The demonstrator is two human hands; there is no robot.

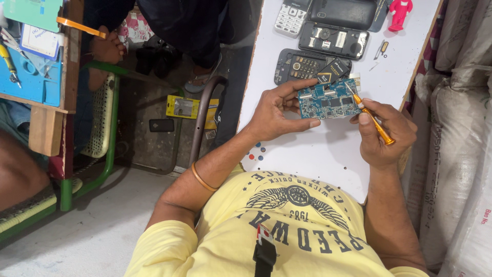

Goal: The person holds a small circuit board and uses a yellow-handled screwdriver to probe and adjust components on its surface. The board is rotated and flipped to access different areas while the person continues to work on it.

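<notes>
My left hand grips a blue circuit board by its left edge, holding it just above the white table. My right hand holds an orange-handled screwdriver, its tip touching the board's upper right corner. Just beyond the board lie a dark phone keypad frame and a small black battery.
Opened phone bodies, a grey keypad phone, a black phone back, a pink figure and a small metal part lie at the table's far end. White sacks stand at right. Another person's foot and a green chair are at left.
</notes>
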